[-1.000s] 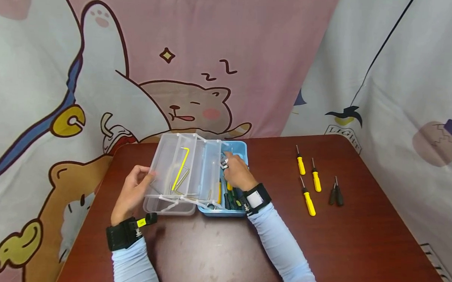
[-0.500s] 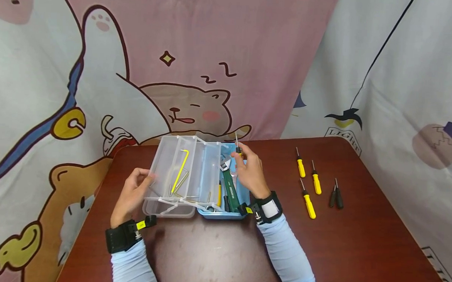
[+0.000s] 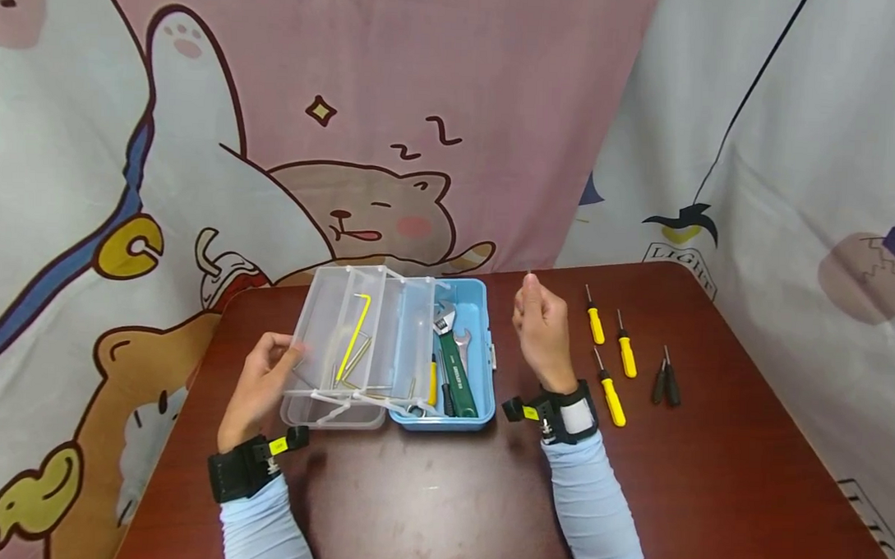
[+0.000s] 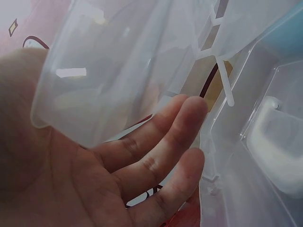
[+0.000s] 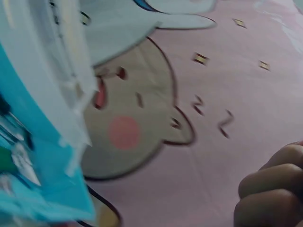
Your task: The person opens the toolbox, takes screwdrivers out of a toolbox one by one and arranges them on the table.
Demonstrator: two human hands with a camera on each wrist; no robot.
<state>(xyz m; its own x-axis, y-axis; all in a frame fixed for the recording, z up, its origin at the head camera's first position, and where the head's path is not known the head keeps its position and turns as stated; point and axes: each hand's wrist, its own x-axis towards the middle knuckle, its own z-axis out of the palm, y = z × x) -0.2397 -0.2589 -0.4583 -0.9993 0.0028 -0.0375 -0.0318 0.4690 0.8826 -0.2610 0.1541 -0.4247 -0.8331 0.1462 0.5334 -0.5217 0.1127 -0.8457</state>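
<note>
My left hand [image 3: 255,384] grips the left edge of the clear plastic tray [image 3: 320,324]. In the left wrist view, the tray's wall [image 4: 104,80] lies between the thumb and the fingers. This tray is raised on white hinge arms beside a blue toolbox [image 3: 479,313]. Inside the box lie a green-handled adjustable wrench [image 3: 455,370] and an open-end wrench [image 3: 463,342]. My right hand [image 3: 545,332] is above the table, right of the box, with curled fingers holding a small screwdriver, now almost wholly hidden. In the right wrist view, only curled fingers [image 5: 272,194] show at the lower right.
Several hex keys, one of them yellow [image 3: 355,338], lie in the tray. A clear lid [image 3: 339,414] rests under it. Yellow-handled screwdrivers [image 3: 612,400] and two dark-handled ones [image 3: 671,386] lie on the right of the table [image 3: 425,509]. A patterned cloth [image 3: 498,108] hangs behind.
My right hand has come up out of the toolbox with a small screwdriver and moved right, past the box's edge. My left hand stays on the tray.
</note>
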